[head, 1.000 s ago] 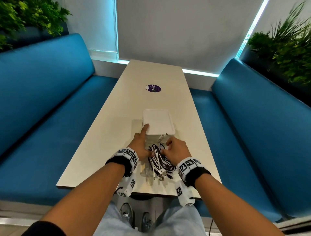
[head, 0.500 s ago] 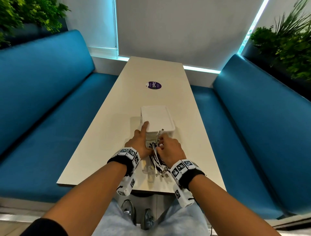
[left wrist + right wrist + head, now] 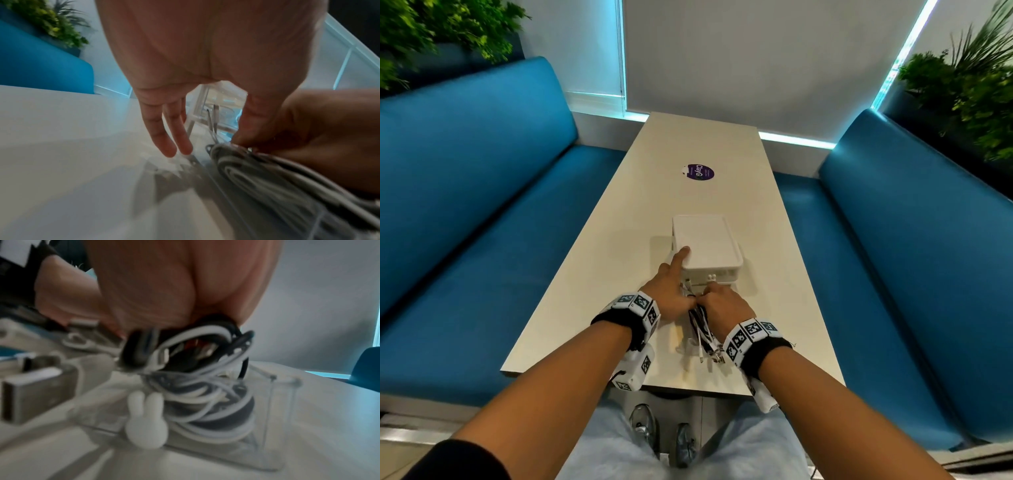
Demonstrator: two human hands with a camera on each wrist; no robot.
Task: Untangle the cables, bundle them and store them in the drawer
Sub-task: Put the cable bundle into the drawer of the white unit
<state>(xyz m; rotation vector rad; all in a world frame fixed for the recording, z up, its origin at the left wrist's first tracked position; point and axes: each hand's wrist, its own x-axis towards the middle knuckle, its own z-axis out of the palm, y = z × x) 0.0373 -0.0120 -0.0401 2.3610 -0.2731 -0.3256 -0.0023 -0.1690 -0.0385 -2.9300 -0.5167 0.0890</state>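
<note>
A white drawer box [image 3: 705,240] stands mid-table, its clear drawer [image 3: 277,402] pulled out toward me with a white bunny-shaped knob [image 3: 144,426] on the front. My right hand [image 3: 726,308] grips a bundle of black and white cables [image 3: 700,329] at the drawer's mouth; coils of the cable bundle [image 3: 205,386] lie partly inside the clear drawer. My left hand [image 3: 674,284] has its index finger laid on the box top. The other left fingers [image 3: 164,138] hang straight, and the thumb touches the cable bundle [image 3: 267,178].
A round purple sticker [image 3: 698,171] lies farther up the long beige table [image 3: 592,274]. Blue benches [image 3: 482,205] run along both sides, with plants [image 3: 969,96] behind them. The table's near edge is just under my wrists.
The right hand has shifted slightly left and forward with the bundle, closing against the left hand, so less cable shows. The left index finger stays on the box top.
</note>
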